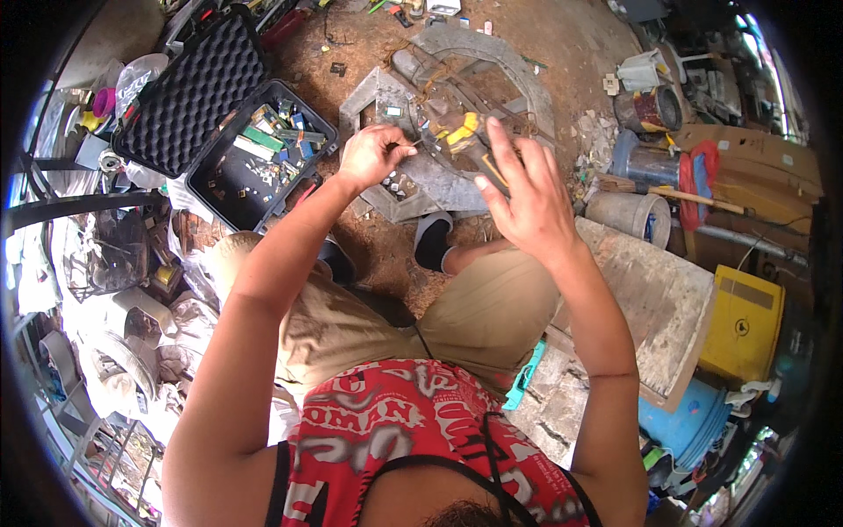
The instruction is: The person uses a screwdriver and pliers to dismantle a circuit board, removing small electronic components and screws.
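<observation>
My left hand [376,156] is closed in a pinch above the left side of a grey frame [450,189] on the ground. A small dark tip shows at its fingers, too small to name. To its right, my right hand [532,204] has its thumb and fingers stretched apart. Between the hands, over the frame, is a yellow-and-black tool [464,132]. Its dark end reaches toward the gap between my right thumb and forefinger; I cannot tell whether they touch it. Small bits [393,111] lie on the frame.
At the left stands an open black case [241,209] with a foam-lined lid [195,98]; green circuit boards [263,138] and small pieces lie inside. On the right are a wooden board [637,303], a yellow case [742,323], a blue container [683,417] and buckets [619,213].
</observation>
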### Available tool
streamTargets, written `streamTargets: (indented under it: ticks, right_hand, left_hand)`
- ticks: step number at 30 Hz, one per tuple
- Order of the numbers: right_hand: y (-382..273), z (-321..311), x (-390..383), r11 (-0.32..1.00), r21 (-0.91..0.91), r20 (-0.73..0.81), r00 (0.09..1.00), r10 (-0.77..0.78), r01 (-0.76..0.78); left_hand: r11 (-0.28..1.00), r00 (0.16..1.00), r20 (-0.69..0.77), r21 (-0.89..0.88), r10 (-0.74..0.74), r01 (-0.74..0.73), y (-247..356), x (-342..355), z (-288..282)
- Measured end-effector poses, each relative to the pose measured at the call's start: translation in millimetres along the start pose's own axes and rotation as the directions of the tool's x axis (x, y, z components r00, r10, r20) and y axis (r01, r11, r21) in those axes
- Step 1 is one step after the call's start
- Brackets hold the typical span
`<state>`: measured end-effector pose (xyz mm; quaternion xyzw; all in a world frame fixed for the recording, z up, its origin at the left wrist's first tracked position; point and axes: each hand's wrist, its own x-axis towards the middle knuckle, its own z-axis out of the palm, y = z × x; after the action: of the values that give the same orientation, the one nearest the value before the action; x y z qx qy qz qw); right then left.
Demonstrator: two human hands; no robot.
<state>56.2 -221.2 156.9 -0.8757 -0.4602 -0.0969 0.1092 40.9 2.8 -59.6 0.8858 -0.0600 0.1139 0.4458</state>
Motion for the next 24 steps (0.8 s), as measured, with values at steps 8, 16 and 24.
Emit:
streamTargets:
  ticks: [8,16,24]
  right_hand:
    - [-3.2,16.8,-11.1,0.971,0.137,0.023,0.980,0.196,-0.198]
    - [5.1,118.1,-50.5,0.851,0.034,0.175,0.841,0.512,-0.525]
    - [13.9,177.3,-64.7,0.847,0.015,0.183,0.835,0.520,-0.531]
  left_hand:
    - [1.000,1.000,0.015,-0.017,-0.018,0.018,5.2,-0.1,-1.5]
    - [0.984,0.982,-0.096,0.097,0.160,-0.151,8.4,3.1,-10.2]
    - [0.978,0.976,-0.135,0.146,0.172,-0.152,26.3,5.5,-36.3]
